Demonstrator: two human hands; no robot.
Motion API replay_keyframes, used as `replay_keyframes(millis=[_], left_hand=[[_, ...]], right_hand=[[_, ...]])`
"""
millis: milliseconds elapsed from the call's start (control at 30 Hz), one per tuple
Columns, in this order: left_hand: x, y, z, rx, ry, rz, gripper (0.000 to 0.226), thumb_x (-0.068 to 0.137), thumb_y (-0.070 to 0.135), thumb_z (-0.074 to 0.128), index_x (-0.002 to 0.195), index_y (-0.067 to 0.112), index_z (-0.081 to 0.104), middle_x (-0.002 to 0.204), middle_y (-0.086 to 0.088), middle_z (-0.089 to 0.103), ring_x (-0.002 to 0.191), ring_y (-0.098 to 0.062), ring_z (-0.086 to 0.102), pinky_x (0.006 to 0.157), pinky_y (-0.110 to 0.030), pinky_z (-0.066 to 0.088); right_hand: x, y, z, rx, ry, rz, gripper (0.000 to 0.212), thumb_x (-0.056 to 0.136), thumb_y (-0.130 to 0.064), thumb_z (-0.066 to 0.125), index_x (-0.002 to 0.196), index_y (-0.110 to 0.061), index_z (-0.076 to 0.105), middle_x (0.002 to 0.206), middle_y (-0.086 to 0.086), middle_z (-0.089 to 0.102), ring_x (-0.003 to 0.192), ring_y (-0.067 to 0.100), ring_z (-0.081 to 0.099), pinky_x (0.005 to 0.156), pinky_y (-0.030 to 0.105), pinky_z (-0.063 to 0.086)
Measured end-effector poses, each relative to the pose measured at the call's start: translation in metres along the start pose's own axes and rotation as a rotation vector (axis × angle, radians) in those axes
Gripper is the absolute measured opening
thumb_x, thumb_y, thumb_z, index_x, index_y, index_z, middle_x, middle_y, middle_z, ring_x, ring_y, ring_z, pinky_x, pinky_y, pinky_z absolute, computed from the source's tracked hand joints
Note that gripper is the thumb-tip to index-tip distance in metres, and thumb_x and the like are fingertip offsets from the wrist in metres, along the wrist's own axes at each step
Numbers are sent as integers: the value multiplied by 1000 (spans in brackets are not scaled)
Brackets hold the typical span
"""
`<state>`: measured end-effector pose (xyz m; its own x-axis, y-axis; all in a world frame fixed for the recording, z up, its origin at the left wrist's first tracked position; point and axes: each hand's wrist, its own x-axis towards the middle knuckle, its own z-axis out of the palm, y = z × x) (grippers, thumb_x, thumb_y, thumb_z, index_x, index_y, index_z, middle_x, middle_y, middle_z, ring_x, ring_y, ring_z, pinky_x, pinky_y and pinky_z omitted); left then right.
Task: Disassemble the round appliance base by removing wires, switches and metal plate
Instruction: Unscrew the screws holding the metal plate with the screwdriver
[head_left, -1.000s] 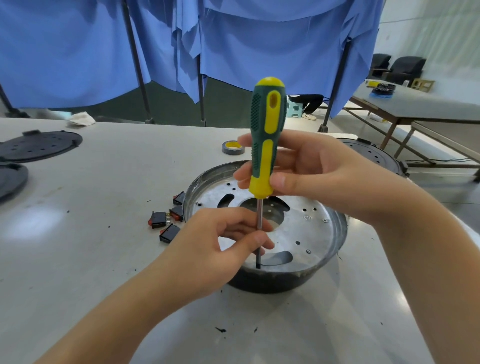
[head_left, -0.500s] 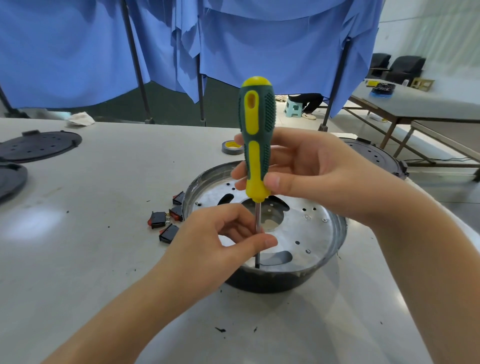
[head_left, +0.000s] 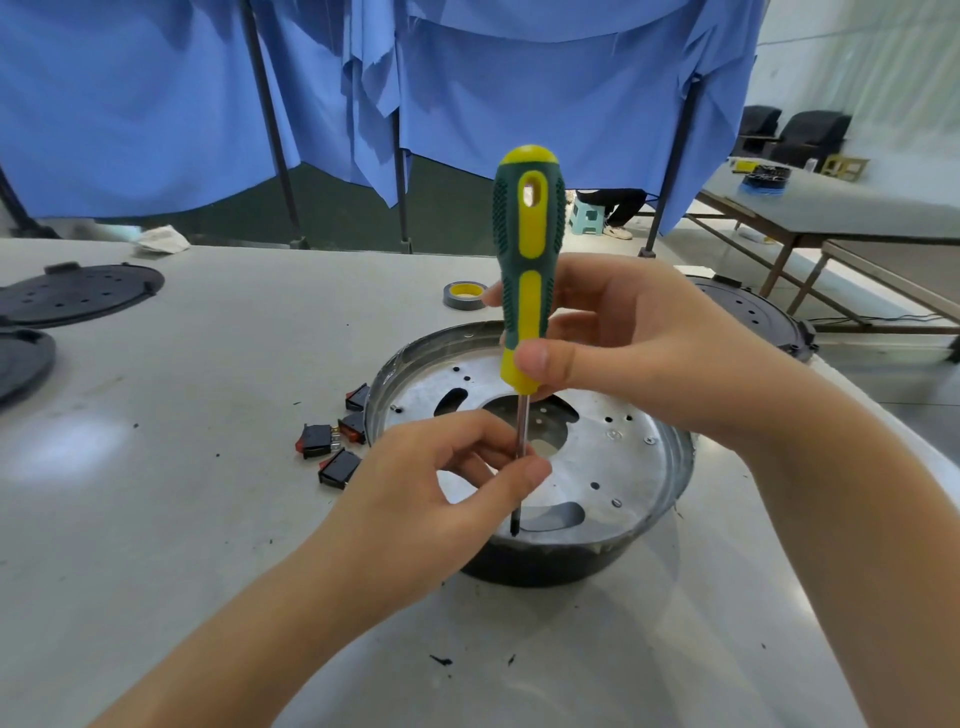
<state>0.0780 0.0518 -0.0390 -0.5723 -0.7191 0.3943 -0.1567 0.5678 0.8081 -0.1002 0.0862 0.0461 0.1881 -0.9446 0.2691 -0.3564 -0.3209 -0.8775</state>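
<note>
A pale grey surface (head_left: 208, 519) carries the work, and on its near right part the round appliance base (head_left: 571, 566) is set, its dark outer wall turned to the camera. Inside the base a silvery metal plate (head_left: 613, 457) is seen, pierced by a large central opening, curved slots and small holes. A green-and-yellow screwdriver (head_left: 527, 270) is held upright over it, with the tip resting at the plate's near edge. The lower handle is gripped by the right hand (head_left: 639, 348), whose fingers and thumb are curled round it. The steel shaft is pinched between the thumb and fingers of the left hand (head_left: 441, 493). Just beside the base on its left, four black rocker switches (head_left: 332, 441) with red faces are lying loose on the surface. Small dark crumbs are scattered in front of the base. Behind the base a roll of tape (head_left: 464, 296) is lying flat. Black round covers (head_left: 78, 293) are placed at the far left edge, and another dark round part (head_left: 753, 317) is partly hidden behind the right hand. Beyond the surface, blue cloth (head_left: 156, 104) is hung from dark poles, and a second table (head_left: 831, 208) with black chairs (head_left: 800, 130) is seen at the right of the room.
</note>
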Motion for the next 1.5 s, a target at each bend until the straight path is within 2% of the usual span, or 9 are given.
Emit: replay_keyframes(millis=[300, 600, 733, 900, 1000, 1167, 1267, 1367, 1500], left_hand=[[-1, 0, -3, 51, -42, 18, 7, 86, 32, 66, 84, 38, 69, 81, 22, 70, 79, -3, 67, 73, -13, 52], [9, 14, -13, -148, -46, -15, 24, 81, 51, 59, 99, 39, 69, 89, 14, 74, 82, -6, 71, 74, -13, 52], [23, 21, -27, 26, -248, -88, 12, 91, 40, 61, 93, 33, 71, 86, 15, 74, 81, -5, 70, 75, -22, 55], [48, 31, -30, 505, -793, -285, 9, 83, 47, 69, 85, 39, 70, 75, 22, 67, 63, 5, 59, 64, -19, 50], [68, 38, -20, 594, -847, -324, 12, 77, 42, 77, 78, 31, 72, 69, 16, 69, 54, 7, 57, 50, -11, 43], [81, 33, -3, 592, -975, -319, 16, 78, 28, 78, 67, 28, 67, 64, 14, 66, 62, -1, 60, 57, -15, 47], [81, 31, -6, 564, -997, -310, 7, 79, 27, 78, 75, 26, 71, 74, 8, 71, 74, -14, 69, 62, -18, 52], [80, 30, -6, 574, -981, -288, 9, 77, 25, 79, 76, 26, 70, 71, 10, 70, 63, -9, 65, 52, -9, 46], [79, 30, -5, 582, -990, -291, 12, 78, 24, 78, 73, 29, 68, 56, 17, 62, 56, -4, 59, 44, -8, 41]], right_hand=[[-4, -5, -13, 114, 170, -51, 38, 73, -26, 71, 108, -13, 65, 98, -1, 71, 79, 12, 70, 69, 27, 57], [1, -5, -4, 101, 294, -12, 39, 73, -31, 70, 106, -10, 67, 88, 2, 70, 76, 10, 71, 65, 25, 58], [4, -3, -11, 167, 318, 80, 19, 85, -25, 68, 100, -13, 67, 67, -12, 66, 66, 3, 67, 58, 21, 54], [4, 7, -21, -129, 208, 306, 18, 88, -32, 65, 95, -16, 66, 71, 0, 62, 56, 6, 63, 53, 20, 52], [4, 11, -23, -287, 86, 404, 16, 92, -33, 60, 94, -18, 61, 78, 5, 66, 53, 6, 65, 49, 17, 51], [4, 24, -18, -584, -112, 513, 14, 96, -34, 53, 95, -21, 54, 80, 0, 63, 56, 4, 60, 49, 21, 48], [9, 36, -13, -789, -145, 544, 21, 97, -39, 49, 103, -19, 51, 85, -3, 56, 70, 9, 53, 57, 24, 40], [10, 43, -4, -798, -221, 609, 18, 98, -37, 46, 98, -20, 47, 87, 1, 58, 67, 14, 57, 56, 26, 44], [10, 49, 3, -839, -286, 646, 17, 99, -39, 45, 101, -23, 47, 96, 0, 60, 87, 21, 65, 67, 28, 46]])
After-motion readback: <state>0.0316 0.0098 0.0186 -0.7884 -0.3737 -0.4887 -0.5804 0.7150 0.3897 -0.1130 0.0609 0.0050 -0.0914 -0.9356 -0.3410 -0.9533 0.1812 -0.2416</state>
